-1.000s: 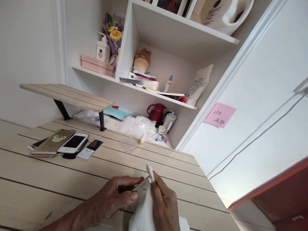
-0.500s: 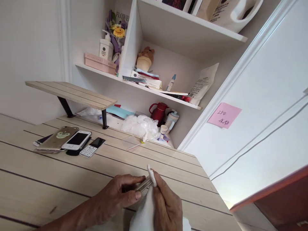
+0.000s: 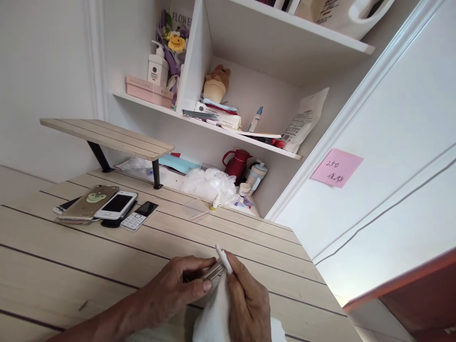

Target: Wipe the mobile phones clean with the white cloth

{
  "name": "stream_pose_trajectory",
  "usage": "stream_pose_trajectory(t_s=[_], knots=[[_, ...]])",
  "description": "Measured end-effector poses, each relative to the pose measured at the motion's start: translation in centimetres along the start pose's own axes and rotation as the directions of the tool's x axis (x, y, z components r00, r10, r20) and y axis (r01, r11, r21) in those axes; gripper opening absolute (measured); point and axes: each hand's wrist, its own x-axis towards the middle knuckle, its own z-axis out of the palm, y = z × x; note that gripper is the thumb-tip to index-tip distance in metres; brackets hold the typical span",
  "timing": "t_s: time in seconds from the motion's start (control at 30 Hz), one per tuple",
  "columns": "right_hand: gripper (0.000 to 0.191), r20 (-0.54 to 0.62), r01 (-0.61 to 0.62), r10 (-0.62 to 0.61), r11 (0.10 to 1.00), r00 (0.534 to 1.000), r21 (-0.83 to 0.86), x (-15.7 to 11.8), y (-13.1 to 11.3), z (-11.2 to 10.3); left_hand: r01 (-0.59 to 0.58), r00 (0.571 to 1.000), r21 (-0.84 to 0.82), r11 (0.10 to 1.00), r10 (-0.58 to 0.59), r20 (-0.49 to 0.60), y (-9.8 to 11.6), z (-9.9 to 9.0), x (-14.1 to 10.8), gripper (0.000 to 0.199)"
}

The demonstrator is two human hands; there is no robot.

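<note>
At the front of the wooden desk, my left hand (image 3: pixel 181 285) is closed around a slim phone (image 3: pixel 214 271), seen edge-on, with the thumb on the near side and the fingers on the far side. My right hand (image 3: pixel 248 299) pinches a white cloth (image 3: pixel 217 308). A fold of that cloth stands up over the phone's right end and touches it, while the rest hangs down between my hands. Most of the phone's faces are hidden by my fingers and the cloth.
Several phones lie on the desk (image 3: pixel 117 266) at the left, among them a white keypad phone (image 3: pixel 139 216) and a gold one (image 3: pixel 89 203). Behind are a small raised shelf (image 3: pixel 107 137), a clear plastic bag (image 3: pixel 208 184), a small yellow-tipped bottle (image 3: pixel 215 202) and a red jug (image 3: pixel 237 164).
The cloth's upright tip leans slightly further left over the phone's end. Both hands keep their grips and have hardly moved. The camera view has shifted a little.
</note>
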Motion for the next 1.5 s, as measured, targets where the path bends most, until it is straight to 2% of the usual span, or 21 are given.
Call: stream_pose_trajectory(t_s=[0.07,0.13,0.2,0.3,0.43,0.53,0.7,0.83,0.93,1.03,1.13,1.33,1.5], knots=[[0.035,0.003,-0.031,0.031,0.999,1.0,-0.023,0.0,0.0,0.0,0.003,1.0,0.015,1.0,-0.002,-0.026,0.0,0.0,0.0,0.047],[0.038,0.054,-0.106,0.109,0.993,0.993,-0.054,0.5,0.3,-0.2,0.01,1.0,0.013,1.0,-0.009,-0.03,0.2,0.0,-0.1,0.046],[0.041,0.112,-0.168,0.175,0.983,0.978,-0.074,1.1,0.7,-0.6,0.004,1.0,-0.009,1.0,-0.005,-0.01,0.5,-0.1,-0.2,0.046],[0.044,0.155,-0.194,0.207,0.976,0.966,-0.095,1.6,0.9,-1.0,0.004,1.0,-0.057,0.998,-0.003,0.014,0.7,0.0,-0.2,0.05],[0.045,0.126,-0.135,0.145,0.987,0.981,-0.083,0.9,0.4,-0.9,0.044,0.999,-0.116,0.992,-0.041,0.032,0.0,0.4,-0.1,0.052],[0.042,0.095,-0.09,0.094,0.995,0.991,-0.047,0.7,0.4,-0.7,0.03,0.998,-0.119,0.992,-0.023,0.057,-0.6,0.4,0.0,0.051],[0.043,0.14,-0.207,0.214,0.976,0.967,-0.066,1.6,1.0,-0.9,0.021,0.998,-0.063,0.998,-0.017,0.063,-0.7,0.0,0.0,0.05],[0.045,0.138,-0.212,0.218,0.976,0.966,-0.057,1.3,0.6,-0.8,0.002,0.998,-0.051,0.999,0.001,0.065,-0.5,0.0,0.1,0.049],[0.045,0.029,-0.153,0.156,0.985,0.987,-0.076,0.6,-0.2,-0.4,0.019,0.996,-0.083,0.996,-0.012,0.087,-0.2,0.1,0.0,0.05],[0.039,-0.065,-0.149,0.144,0.984,0.987,-0.093,0.5,-0.8,-0.2,0.046,0.996,-0.086,0.995,-0.04,0.074,0.1,0.1,-0.1,0.05],[0.035,-0.027,-0.154,0.152,0.982,0.988,-0.11,0.8,-0.9,-0.3,0.047,0.998,-0.053,0.997,-0.044,0.052,0.5,0.0,-0.2,0.05],[0.038,-0.017,-0.037,0.035,0.993,0.999,-0.112,0.6,-0.7,-0.3,0.071,0.996,-0.082,0.994,-0.066,0.063,0.8,0.4,-0.2,0.044],[0.04,0.073,-0.113,0.129,0.976,0.989,-0.187,1.3,-0.1,-0.7,0.098,0.995,-0.182,0.978,-0.093,0.035,-0.3,0.5,0.0,0.049]])
